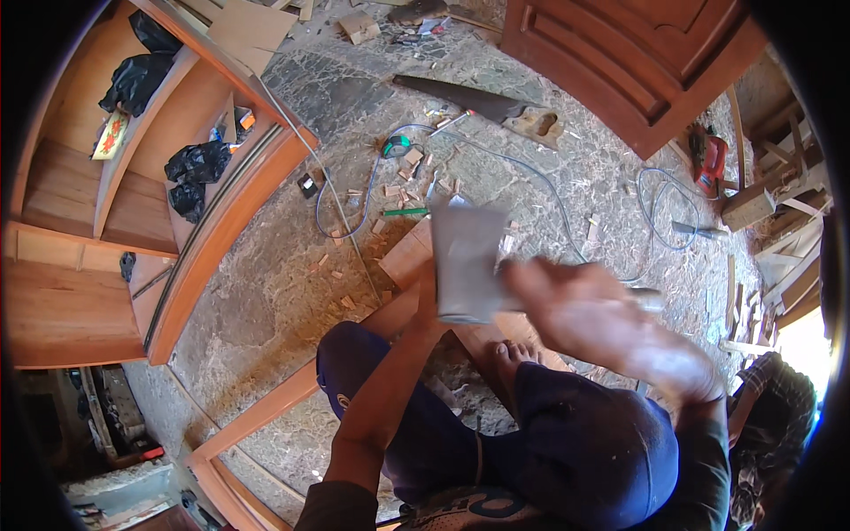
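Observation:
My right hand [575, 305], blurred by motion, is wrapped round the handle of a mallet-like tool [469, 265]. Its broad grey block of a head is raised in front of my knees, and the handle's end pokes out past my hand to the right. My left forearm reaches up to the wooden pieces behind that head. The left hand and its fingers are hidden there. A short reddish board [407, 252] shows beside the tool's head. Below it, wooden frame rails [257, 416] lie on the floor between and beside my legs.
A wooden cabinet [221, 239] with black bags stands at the left. On the floor lie a handsaw [469, 99], a green tape measure [396, 146], a green pencil [405, 211], a chisel [699, 231], a cable and wood chips. A carved door panel [637, 62] and red power tool [711, 164] are at the right.

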### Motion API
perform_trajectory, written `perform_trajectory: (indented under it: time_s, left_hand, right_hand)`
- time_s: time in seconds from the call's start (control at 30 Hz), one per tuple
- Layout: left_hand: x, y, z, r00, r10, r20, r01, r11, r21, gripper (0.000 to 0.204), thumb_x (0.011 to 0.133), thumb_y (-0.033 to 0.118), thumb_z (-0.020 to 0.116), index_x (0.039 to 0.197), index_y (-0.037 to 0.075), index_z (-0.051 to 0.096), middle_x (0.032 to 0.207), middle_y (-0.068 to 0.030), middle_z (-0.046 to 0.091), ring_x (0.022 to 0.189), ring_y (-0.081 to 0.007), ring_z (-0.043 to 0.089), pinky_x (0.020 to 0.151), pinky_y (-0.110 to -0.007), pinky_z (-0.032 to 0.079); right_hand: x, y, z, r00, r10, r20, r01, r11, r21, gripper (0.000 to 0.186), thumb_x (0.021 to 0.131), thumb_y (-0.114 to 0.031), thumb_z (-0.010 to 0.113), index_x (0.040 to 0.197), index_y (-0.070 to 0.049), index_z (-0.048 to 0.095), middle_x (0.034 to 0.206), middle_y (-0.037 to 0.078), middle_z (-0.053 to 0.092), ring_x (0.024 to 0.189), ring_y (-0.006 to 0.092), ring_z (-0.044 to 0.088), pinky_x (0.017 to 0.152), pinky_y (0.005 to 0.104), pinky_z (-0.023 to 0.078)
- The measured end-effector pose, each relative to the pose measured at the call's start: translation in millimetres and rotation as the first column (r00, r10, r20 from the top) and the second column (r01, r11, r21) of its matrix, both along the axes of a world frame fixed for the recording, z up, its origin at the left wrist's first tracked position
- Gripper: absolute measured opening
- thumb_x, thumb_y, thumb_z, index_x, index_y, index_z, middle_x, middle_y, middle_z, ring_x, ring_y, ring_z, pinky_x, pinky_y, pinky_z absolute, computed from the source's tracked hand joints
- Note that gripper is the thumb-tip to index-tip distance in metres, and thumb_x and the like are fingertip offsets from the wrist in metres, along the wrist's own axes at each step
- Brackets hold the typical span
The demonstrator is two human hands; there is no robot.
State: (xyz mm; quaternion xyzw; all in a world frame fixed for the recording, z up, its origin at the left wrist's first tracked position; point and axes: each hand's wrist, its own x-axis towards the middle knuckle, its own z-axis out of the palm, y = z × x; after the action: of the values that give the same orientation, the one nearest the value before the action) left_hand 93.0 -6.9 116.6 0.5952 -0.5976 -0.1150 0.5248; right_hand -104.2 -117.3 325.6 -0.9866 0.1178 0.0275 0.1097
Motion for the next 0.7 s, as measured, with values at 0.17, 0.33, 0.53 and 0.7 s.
perform_trajectory:
  time_s: [0.17,0.33,0.53,0.7]
  left_hand:
    - [-25,6,25,0.976,-0.084,0.201,0.065,0.993,0.1,0.045,0.081,0.031,0.08,0.112,0.003,0.066,0.108,-0.0087,0.067,0.115,-0.0215,0.061,0.093,-0.046,0.051]
    - [2,-9,20,0.916,0.113,-0.384,-0.08,0.992,0.101,0.028,0.077,-0.005,0.073,0.102,0.002,0.062,0.091,-0.009,0.066,0.082,-0.0165,0.066,0.072,-0.031,0.054]
    - [-11,-8,37,0.91,-0.018,-0.414,0.04,0.998,0.044,0.024,0.075,0.004,0.078,0.092,-0.002,0.063,0.082,-0.0031,0.066,0.074,-0.012,0.064,0.063,-0.028,0.05]
    - [-17,-16,40,0.901,-0.076,-0.428,0.109,0.993,0.054,0.028,0.074,0.009,0.081,0.093,-0.002,0.063,0.085,-0.0061,0.069,0.076,-0.0122,0.066,0.064,-0.029,0.052]
  right_hand:
    - [-3,-9,-19,0.995,-0.074,0.066,0.046,0.933,0.356,0.045,0.082,-0.007,0.063,0.124,-0.001,0.047,0.086,0.024,0.068,0.076,0.0431,0.07,0.067,0.0524,0.057]
    - [0,7,-51,0.902,-0.414,0.124,0.261,0.75,0.608,0.039,0.084,-0.01,0.066,0.121,-0.004,0.055,0.082,0.024,0.068,0.078,0.0452,0.07,0.067,0.0498,0.053]
    - [-10,7,-56,0.853,-0.511,0.111,0.32,0.677,0.663,0.037,0.085,-0.01,0.066,0.12,-0.004,0.055,0.077,0.024,0.066,0.077,0.044,0.07,0.065,0.0486,0.053]
    - [-12,3,-55,0.864,-0.495,0.093,0.327,0.692,0.644,0.04,0.085,-0.009,0.065,0.123,-0.004,0.052,0.084,0.027,0.067,0.081,0.0454,0.07,0.067,0.0517,0.053]
